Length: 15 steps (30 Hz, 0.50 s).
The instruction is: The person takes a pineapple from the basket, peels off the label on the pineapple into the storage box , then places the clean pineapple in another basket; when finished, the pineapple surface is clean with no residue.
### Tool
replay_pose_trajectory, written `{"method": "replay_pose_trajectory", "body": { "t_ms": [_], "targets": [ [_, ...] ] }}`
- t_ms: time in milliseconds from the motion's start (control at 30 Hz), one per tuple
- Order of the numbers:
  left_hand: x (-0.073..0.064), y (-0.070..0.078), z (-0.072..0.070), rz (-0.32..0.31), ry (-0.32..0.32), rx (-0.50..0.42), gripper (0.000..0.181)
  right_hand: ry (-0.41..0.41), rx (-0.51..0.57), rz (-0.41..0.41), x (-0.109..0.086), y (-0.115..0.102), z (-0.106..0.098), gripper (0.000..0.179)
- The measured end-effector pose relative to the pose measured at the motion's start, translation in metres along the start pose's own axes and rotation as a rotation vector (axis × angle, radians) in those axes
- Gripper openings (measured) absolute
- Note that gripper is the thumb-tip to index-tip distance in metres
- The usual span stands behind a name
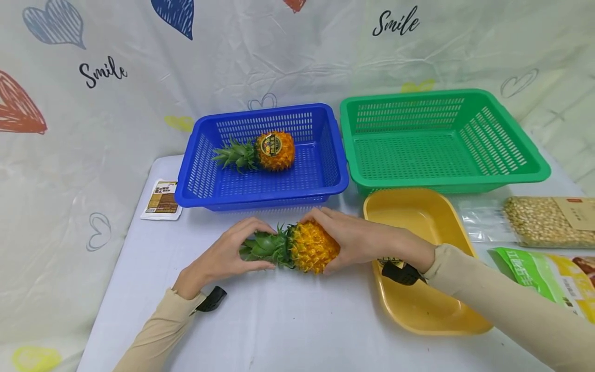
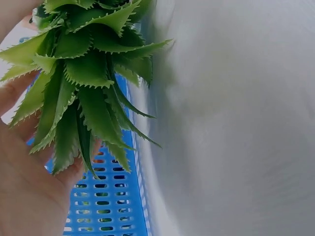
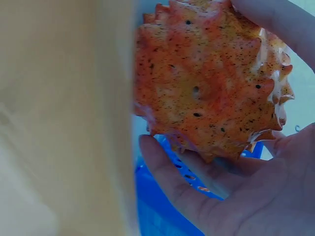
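Note:
Both hands hold an orange-yellow toy pineapple [image 1: 314,247] with a green leafy crown [image 1: 266,248], lying sideways low over the white table. My right hand [image 1: 355,235] grips the fruit's rounded end, thumb on the near side and fingers over the far side. Around the crown curl the thumb and fingers of my left hand [image 1: 232,247]. Serrated leaves [image 2: 93,69] fill the left wrist view in front of that palm. In the right wrist view, the spiky fruit base [image 3: 206,78] sits between thumb and fingers.
A blue basket [image 1: 265,200] behind the hands holds another pineapple [image 1: 277,150] with a round label. Beside it stands a green basket [image 1: 446,183]. Under the right forearm is a yellow bin [image 1: 425,323]. Bagged grains [image 1: 539,219], a green-yellow packet [image 1: 544,274] and a small sachet [image 1: 162,199] flank these.

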<state>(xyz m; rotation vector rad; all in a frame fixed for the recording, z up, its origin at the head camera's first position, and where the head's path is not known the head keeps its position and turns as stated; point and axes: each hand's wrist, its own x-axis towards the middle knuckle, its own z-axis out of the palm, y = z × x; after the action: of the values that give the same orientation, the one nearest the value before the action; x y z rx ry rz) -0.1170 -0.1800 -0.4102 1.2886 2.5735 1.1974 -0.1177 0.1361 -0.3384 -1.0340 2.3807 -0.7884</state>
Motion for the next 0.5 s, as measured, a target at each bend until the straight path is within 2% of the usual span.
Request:
{"method": "replay_pose_trajectory", "body": {
  "t_ms": [100, 300, 500],
  "targets": [
    [0.0006, 0.0007, 0.0001, 0.008, 0.012, -0.021, 0.062, -0.001, -0.001, 0.010, 0.0013, -0.0013, -0.0001, 0.090],
    [0.0007, -0.0014, 0.0021, 0.065, 0.055, -0.028, 0.060, -0.003, 0.014, 0.007, 0.0040, -0.0004, 0.0024, 0.091],
    [0.0027, 0.0000, 0.0016, 0.081, 0.048, -0.022, 0.058, 0.020, 0.006, 0.003, 0.0042, -0.0005, 0.0056, 0.090]
  ]
}}
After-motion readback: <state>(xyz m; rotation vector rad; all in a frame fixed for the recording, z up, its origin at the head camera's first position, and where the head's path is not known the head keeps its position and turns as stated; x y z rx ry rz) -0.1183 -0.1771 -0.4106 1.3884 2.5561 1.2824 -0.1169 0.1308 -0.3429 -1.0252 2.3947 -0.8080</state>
